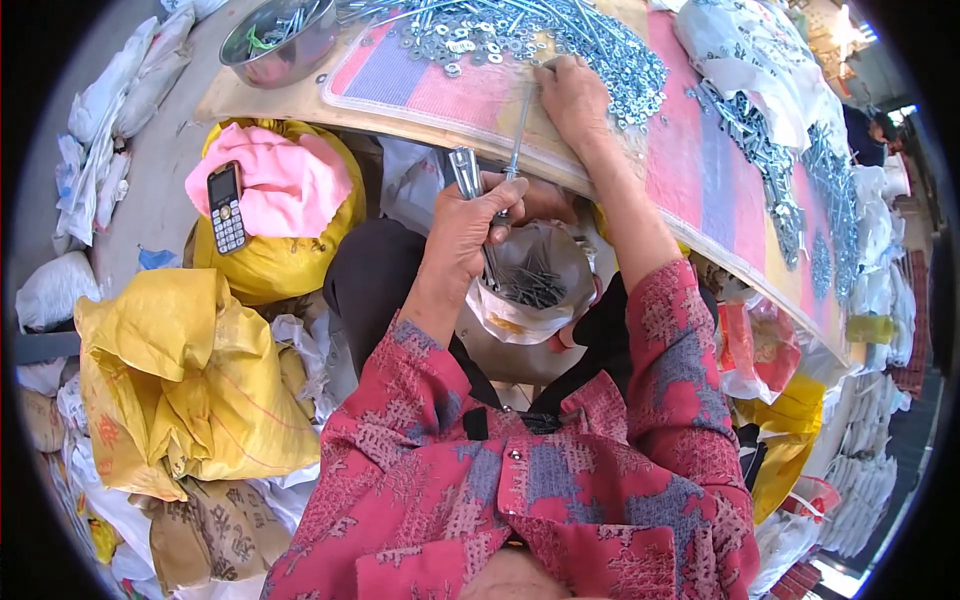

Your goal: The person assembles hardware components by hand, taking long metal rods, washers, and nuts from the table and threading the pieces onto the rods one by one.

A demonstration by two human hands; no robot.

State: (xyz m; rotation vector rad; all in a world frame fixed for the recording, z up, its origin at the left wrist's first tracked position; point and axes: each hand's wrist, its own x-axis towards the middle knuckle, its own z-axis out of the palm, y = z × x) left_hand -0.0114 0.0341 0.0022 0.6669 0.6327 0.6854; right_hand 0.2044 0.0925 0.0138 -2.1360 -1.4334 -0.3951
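Note:
My left hand [478,222] is closed around a bunch of long metal bolts [466,170], held above a white-lined bucket [530,326]. One long thin bolt [520,135] stands up out of that grip, its far end reaching over the table edge. Beside that far end, my right hand [575,100] rests at the near border of a pile of washers and nuts [625,75]. Its fingers are bent together, and what they pinch is too small to make out. Dark screws [530,283] lie inside the bucket, between my knees.
A metal bowl [280,45] with hardware stands at the table's far left. More bolts [765,165] spill from a white bag [760,65] on the right. At left, a phone [226,205] and pink cloth [285,180] lie on a yellow sack [270,275], near another yellow sack [200,370].

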